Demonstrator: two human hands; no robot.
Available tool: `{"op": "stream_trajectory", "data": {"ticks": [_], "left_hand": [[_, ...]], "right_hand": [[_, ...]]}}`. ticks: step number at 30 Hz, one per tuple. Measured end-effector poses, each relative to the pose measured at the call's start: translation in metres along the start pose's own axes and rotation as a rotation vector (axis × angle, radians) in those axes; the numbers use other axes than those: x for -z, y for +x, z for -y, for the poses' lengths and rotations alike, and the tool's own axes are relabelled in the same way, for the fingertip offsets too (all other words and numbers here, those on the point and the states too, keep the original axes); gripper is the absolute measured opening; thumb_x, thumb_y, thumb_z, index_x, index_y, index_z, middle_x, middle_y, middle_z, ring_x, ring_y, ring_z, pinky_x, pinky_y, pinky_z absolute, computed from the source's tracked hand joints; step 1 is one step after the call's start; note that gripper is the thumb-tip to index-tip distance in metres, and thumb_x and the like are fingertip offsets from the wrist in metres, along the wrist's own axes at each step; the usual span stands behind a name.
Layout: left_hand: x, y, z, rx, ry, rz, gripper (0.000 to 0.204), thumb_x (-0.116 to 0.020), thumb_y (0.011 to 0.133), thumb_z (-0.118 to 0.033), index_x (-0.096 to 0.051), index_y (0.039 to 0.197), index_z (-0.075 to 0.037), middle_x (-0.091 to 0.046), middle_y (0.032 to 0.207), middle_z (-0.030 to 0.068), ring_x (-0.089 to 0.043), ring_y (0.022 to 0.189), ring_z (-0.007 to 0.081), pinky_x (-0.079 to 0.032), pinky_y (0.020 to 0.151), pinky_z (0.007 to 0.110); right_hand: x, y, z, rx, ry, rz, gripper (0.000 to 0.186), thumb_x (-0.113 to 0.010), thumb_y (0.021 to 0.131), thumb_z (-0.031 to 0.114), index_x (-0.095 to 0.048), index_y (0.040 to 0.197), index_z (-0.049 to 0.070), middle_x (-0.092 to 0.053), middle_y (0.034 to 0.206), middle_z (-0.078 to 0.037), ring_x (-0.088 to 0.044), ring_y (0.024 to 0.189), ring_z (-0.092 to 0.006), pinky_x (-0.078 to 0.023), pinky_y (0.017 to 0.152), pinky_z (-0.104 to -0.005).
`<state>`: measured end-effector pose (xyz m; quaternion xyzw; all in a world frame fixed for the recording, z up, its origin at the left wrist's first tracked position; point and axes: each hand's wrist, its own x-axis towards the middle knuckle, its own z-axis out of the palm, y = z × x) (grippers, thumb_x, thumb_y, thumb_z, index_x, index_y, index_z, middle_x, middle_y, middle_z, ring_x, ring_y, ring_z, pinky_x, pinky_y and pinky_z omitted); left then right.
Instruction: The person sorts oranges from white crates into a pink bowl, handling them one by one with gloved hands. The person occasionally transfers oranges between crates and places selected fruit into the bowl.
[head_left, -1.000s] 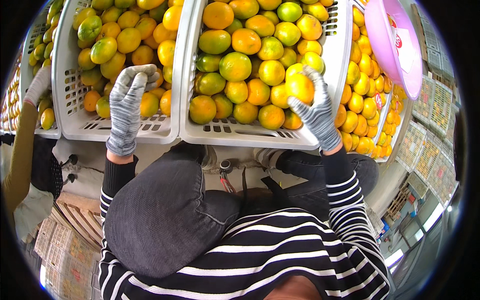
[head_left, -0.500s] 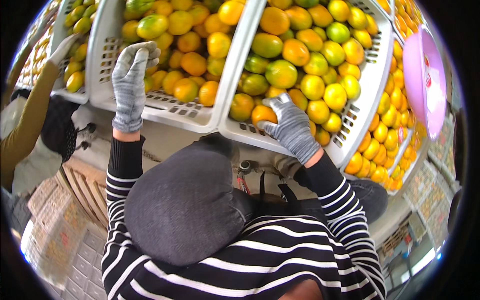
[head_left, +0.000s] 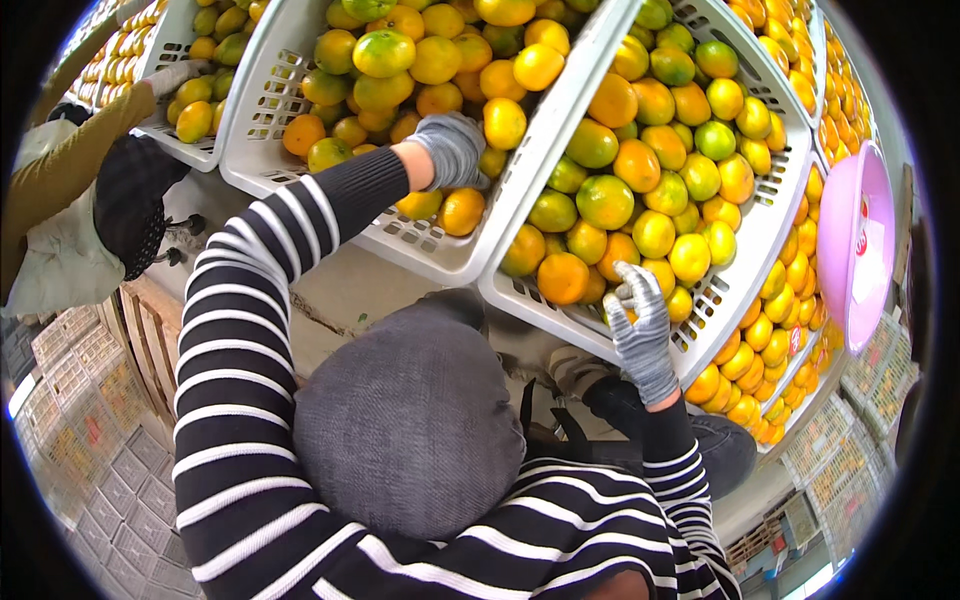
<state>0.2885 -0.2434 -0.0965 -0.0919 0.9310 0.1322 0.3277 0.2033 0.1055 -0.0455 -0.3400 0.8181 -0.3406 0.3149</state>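
Note:
My left hand, in a grey knit glove, reaches into a white slotted crate of mandarins. Its fingers are down among the fruit and hidden, so any grip does not show. Over the front right corner of a second white crate, my right hand wears a matching glove. Thumb and fingers are apart, with nothing seen between them. Right beside it lie yellow and orange mandarins, some partly green; one orange mandarin sits at that crate's front.
A pink basin stands at the right, beside more crated mandarins. On the left, another person's gloved hand touches fruit in a farther crate. My grey-trousered knee is close below the crates. A wooden slatted piece stands at the left.
My left hand has moved right and down into the left crate's fruit. My right hand has drawn back toward the right crate's front corner. The whole view has shifted slightly.

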Motion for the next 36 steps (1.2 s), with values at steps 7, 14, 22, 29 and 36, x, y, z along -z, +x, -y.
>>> {"op": "stream_trajectory", "data": {"ticks": [7,14,22,29,36], "left_hand": [[0.005,-0.015,0.021,-0.102,-0.422,-0.062,0.063,-0.081,0.074,-0.041,-0.059,0.115,0.001,-0.068,0.103,0.0193,-0.068,0.092,0.0316,-0.053,0.082,0.041],[0.077,-0.075,-0.077,-0.467,-0.814,-0.391,0.083,-0.085,0.072,-0.038,-0.046,0.137,-0.003,-0.063,0.119,0.0123,-0.065,0.106,0.0234,-0.052,0.094,0.035],[0.09,-0.024,-0.063,-0.353,-0.673,-0.829,0.042,-0.073,0.089,-0.02,-0.059,0.126,-0.005,-0.068,0.11,0.01,-0.067,0.099,0.0185,-0.055,0.089,0.03],[0.042,-0.041,-0.036,-0.231,-1.076,-0.694,0.03,-0.057,0.099,-0.005,-0.057,0.128,0.001,-0.066,0.115,0.0081,-0.062,0.108,0.0134,-0.051,0.099,0.029],[0.018,-0.057,0.003,-0.074,-1.383,-0.716,0.031,-0.058,0.1,-0.01,-0.058,0.13,-0.002,-0.067,0.116,0.008,-0.064,0.107,0.015,-0.049,0.096,0.025]], "right_hand": [[0.052,0.001,-0.022,-0.113,0.243,-0.261,0.035,-0.062,0.094,0.01,-0.058,0.127,-0.002,-0.063,0.12,-0.009,-0.06,0.097,-0.0126,-0.049,0.09,-0.0269],[0.054,0.006,0.019,-0.016,0.743,-0.072,0.072,-0.069,0.093,0.038,-0.04,0.145,-0.001,-0.055,0.133,-0.013,-0.058,0.11,-0.016,-0.049,0.096,-0.0311],[0.059,0.052,0.025,-0.141,0.463,-0.31,0.059,-0.074,0.088,0.031,-0.051,0.131,-0.002,-0.06,0.114,-0.011,-0.06,0.103,-0.0162,-0.052,0.089,-0.0298],[-0.008,0.059,0.033,0.077,0.104,-0.109,0.065,-0.073,0.084,0.038,-0.05,0.129,-0.003,-0.055,0.121,-0.02,-0.059,0.109,-0.0305,-0.051,0.09,-0.0405],[-0.034,0.079,0.058,-0.011,-0.36,0.235,0.076,-0.069,0.082,0.049,-0.044,0.147,0.016,-0.054,0.123,-0.018,-0.056,0.114,-0.0355,-0.049,0.093,-0.0456]]}}
